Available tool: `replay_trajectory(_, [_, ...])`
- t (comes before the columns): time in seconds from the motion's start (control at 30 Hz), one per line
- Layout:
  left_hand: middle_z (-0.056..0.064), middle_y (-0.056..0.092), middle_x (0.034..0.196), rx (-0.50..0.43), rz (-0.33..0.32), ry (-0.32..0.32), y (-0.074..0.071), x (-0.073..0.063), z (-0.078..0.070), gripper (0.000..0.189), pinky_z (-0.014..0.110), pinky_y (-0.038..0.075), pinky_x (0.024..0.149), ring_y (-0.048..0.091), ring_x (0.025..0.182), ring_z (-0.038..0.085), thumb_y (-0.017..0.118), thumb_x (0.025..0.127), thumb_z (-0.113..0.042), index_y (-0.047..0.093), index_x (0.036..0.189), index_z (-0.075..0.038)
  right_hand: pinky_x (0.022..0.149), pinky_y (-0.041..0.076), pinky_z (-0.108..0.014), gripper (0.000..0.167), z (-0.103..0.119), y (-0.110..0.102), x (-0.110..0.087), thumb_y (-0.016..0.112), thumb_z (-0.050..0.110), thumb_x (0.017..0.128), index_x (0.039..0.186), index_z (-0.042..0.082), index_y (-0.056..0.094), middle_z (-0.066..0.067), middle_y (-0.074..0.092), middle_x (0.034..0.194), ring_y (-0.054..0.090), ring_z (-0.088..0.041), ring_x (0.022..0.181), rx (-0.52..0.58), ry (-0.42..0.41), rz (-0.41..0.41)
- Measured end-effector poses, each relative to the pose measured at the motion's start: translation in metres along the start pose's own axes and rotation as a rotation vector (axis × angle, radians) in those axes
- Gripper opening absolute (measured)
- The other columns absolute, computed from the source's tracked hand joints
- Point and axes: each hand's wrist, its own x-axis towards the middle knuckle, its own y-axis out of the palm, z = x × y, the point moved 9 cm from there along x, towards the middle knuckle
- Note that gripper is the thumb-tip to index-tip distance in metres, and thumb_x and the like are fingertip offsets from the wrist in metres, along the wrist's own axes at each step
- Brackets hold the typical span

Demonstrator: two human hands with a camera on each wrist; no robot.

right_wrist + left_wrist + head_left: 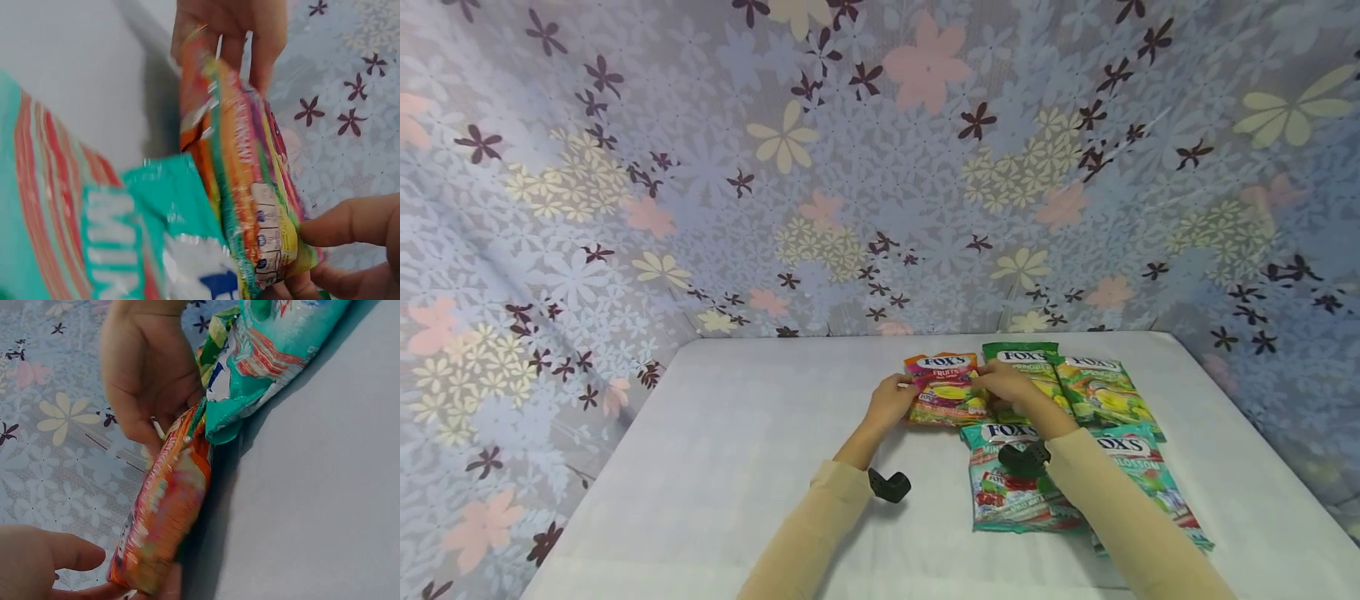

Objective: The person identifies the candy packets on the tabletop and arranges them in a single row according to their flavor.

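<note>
An orange and purple Fox's Fruits candy bag (946, 390) lies between both hands near the back of the table. My left hand (889, 402) holds its left edge; in the left wrist view the fingers (164, 584) go beneath the bag's end and the thumb is close to it. At the opposite edge my right hand (1009, 387) pinches the bag, the thumb (331, 226) on its face and the fingers partly hidden under it. Behind the right hand lies a green Fox's Spring Tea bag (1026, 357), partly covered by that hand.
A second green and yellow Fox's bag (1108, 390) lies to the right. Nearer are a teal mint candy bag (1000, 500) and another teal bag (1172, 487), both partly under the right forearm. The white table (737, 467) meets a floral curtain (850, 167) behind.
</note>
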Motion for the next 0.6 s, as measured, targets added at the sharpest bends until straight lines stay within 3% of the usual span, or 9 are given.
replay_trajectory(0.17, [0.014, 0.066, 0.103, -0.043, -0.039, 0.012, -0.009, 0.000, 0.004, 0.032, 0.031, 0.051, 0.064, 0.063, 0.083, 0.022, 0.058, 0.093, -0.018, 0.061, 0.120, -0.002, 0.067, 0.050, -0.034, 0.063, 0.004, 0.004, -0.004, 0.056, 0.011, 0.092, 0.147, -0.003, 0.028, -0.023, 0.048, 0.122, 0.053, -0.021, 0.078, 0.180, -0.008, 0.014])
replay_trajectory(0.27, [0.016, 0.067, 0.102, -0.094, -0.025, 0.028, -0.015, -0.002, 0.004, 0.034, 0.029, 0.050, 0.061, 0.064, 0.082, 0.022, 0.058, 0.093, -0.018, 0.060, 0.123, -0.002, 0.067, 0.050, -0.033, 0.065, 0.008, 0.008, -0.008, 0.058, 0.009, 0.091, 0.147, -0.001, 0.028, -0.018, 0.051, 0.115, 0.053, -0.019, 0.077, 0.273, -0.015, 0.029])
replay_trajectory(0.6, [0.018, 0.069, 0.103, -0.165, 0.017, 0.072, -0.042, -0.018, 0.007, 0.035, 0.027, 0.050, 0.058, 0.066, 0.079, 0.021, 0.060, 0.093, -0.016, 0.057, 0.125, -0.002, 0.076, 0.054, -0.038, 0.068, 0.025, 0.028, -0.027, 0.060, 0.006, 0.091, 0.146, -0.005, 0.023, -0.019, 0.055, 0.114, 0.061, -0.020, 0.086, 0.352, -0.093, 0.117])
